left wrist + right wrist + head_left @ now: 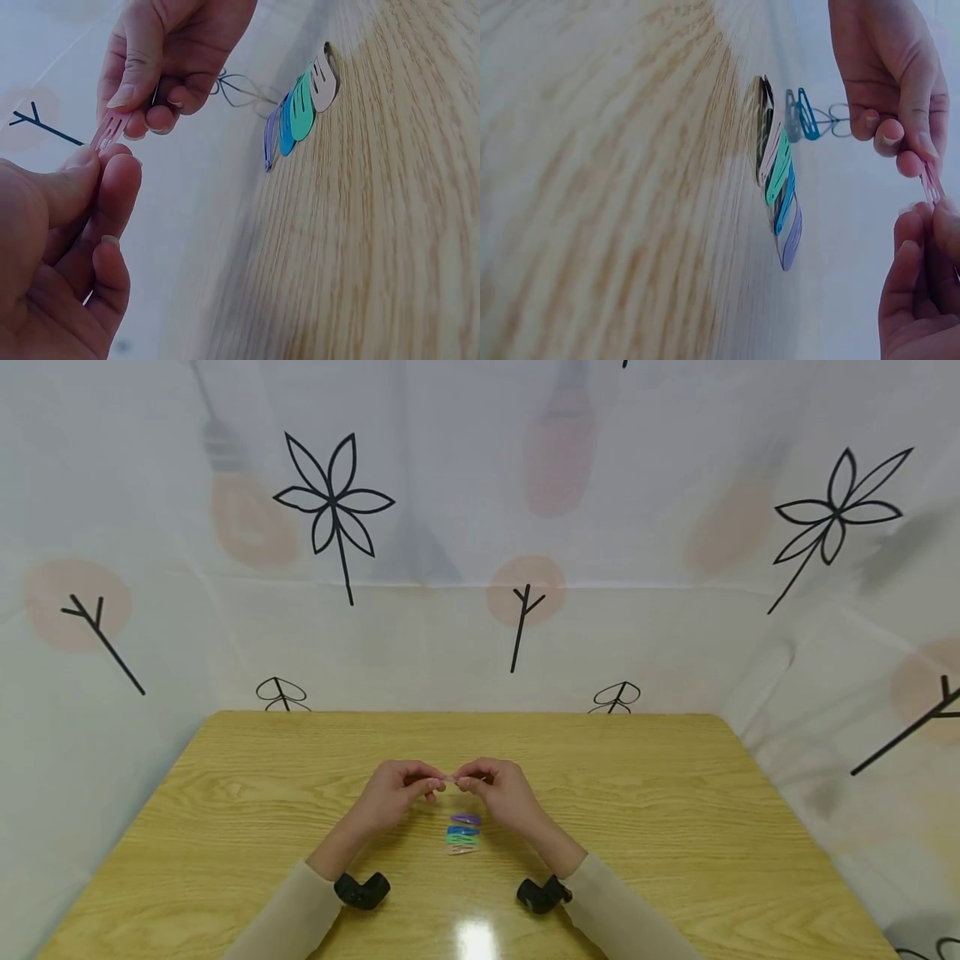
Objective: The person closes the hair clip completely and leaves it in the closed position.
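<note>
A pink snap hair clip (111,129) is stretched between my two hands, above the wooden table. My left hand (396,789) pinches one end between thumb and forefinger. At the other end, thumb and fingers of my right hand (501,787) grip it, with the fingertips of both hands close together. Just nearer to me lies a row of hair clips, side by side: a purple clip (467,819), a blue clip (463,831), a green clip (462,840) and a pale pink clip (462,850). In the wrist views, the held clip's ends are covered by fingertips.
The wood-grain table (225,860) reaches back to a pale patterned cloth (450,643) hanging behind and at the sides. Black wrist cameras, on the left (362,891) and right (543,895), sit below the sleeves. A blue clip-like shape (807,114) shows beyond the row.
</note>
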Demonstrator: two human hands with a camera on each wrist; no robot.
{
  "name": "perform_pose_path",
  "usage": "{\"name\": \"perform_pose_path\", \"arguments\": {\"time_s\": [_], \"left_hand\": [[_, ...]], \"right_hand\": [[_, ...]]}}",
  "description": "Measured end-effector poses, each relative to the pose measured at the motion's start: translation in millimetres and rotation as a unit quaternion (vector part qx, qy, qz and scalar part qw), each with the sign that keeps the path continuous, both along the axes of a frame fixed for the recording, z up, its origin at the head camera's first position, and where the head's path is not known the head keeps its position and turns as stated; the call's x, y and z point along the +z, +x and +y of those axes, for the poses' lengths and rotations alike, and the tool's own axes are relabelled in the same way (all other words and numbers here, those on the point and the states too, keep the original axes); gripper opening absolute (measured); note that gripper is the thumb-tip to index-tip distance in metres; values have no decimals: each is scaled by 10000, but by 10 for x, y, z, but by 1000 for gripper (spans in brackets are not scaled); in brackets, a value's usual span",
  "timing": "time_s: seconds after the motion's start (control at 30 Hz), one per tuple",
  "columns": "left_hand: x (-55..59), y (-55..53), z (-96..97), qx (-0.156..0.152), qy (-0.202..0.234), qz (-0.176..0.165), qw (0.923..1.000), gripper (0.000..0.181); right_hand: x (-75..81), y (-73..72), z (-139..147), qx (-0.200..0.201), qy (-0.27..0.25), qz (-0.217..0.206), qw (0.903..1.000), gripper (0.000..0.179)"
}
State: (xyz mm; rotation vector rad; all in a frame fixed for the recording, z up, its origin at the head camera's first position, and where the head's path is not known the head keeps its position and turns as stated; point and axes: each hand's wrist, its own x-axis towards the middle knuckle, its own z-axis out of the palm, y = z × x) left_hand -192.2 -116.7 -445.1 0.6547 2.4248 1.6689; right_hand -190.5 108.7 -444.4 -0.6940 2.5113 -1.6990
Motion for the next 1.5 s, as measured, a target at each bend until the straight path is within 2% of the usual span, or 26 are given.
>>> {"name": "perform_pose_path", "arguments": {"time_s": [0.3,0.47,0.53,0.6,0.7,0.77,0.9,1.13,1.33,1.5], "left_hand": [[-14,2,23,-87,82,64,9999,17],[-21,-5,28,-36,104,25,9999,18],[-29,-10,28,-31,130,-5,9999,19],[-31,-11,26,-22,128,-14,9999,20],[-22,-8,22,30,18,32,10000,22],[-15,-5,20,71,-63,74,9999,23],[-19,-7,21,143,-147,139,9997,21],[-73,-11,43,195,-220,179,9994,16],[-118,4,66,313,-592,212,9975,9],[-169,-7,89,234,-739,381,9963,8]], "right_hand": [[-7,11,1,-49,-39,63,10000,12],[-22,-1,7,-65,-137,-11,9999,13],[48,33,-6,-87,-152,-78,9998,13],[43,28,-7,-111,-223,-158,9996,13],[46,30,-3,-150,-227,-239,9993,12],[-29,-9,17,-165,-214,-236,9994,11],[-24,-10,39,-193,-69,-214,9996,12],[-1,-2,65,-243,130,-271,9993,11],[-3,6,90,-255,364,-459,9980,11],[-30,-4,120,-258,544,-504,9969,12]]}}
